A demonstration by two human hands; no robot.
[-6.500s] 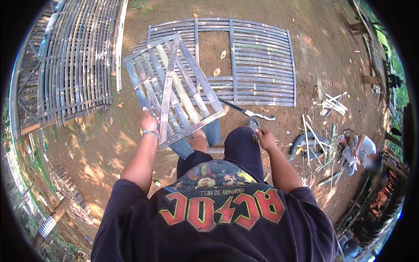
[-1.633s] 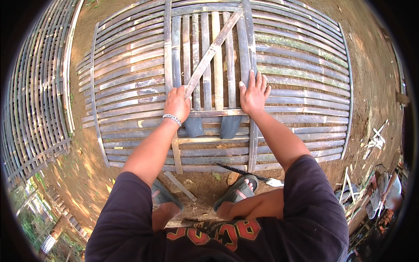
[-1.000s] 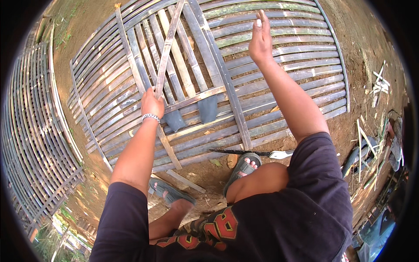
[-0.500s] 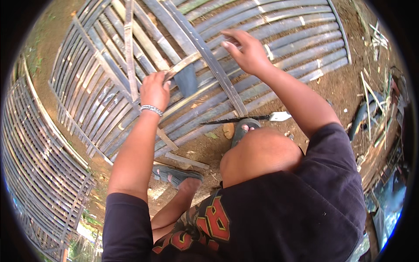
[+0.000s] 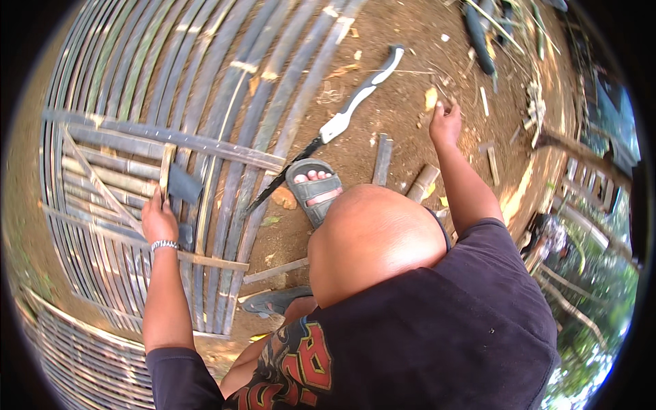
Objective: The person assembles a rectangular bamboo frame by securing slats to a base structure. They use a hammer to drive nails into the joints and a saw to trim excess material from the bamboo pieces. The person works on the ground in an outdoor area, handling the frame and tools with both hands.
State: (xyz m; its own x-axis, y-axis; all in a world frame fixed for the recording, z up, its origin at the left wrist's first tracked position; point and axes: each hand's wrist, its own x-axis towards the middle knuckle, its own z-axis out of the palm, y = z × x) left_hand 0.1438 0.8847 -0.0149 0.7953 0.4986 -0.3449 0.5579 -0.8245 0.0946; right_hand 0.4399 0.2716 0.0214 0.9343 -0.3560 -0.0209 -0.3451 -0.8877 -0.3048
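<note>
My left hand is closed on the lower end of a short bamboo strip, which lies across an opening in a panel of split bamboo slats. Beside the strip is a dark blue-grey flat piece. A diagonal bamboo slat crosses the same opening, left of my hand. Stretched out to the right, my right hand is over the bare dirt, close to a yellowish leaf. Its fingers look slightly apart, and I see nothing held in them.
A hand saw with a white and black handle lies by my sandalled foot, its dark blade over the panel's edge. Bamboo offcuts and a bamboo stub lie near my knee. Another slatted panel is at lower left.
My view has turned to the right, so the panel shows farther left. My right hand has moved from above the slats out over the dirt. The left hand stays at the bamboo strip.
</note>
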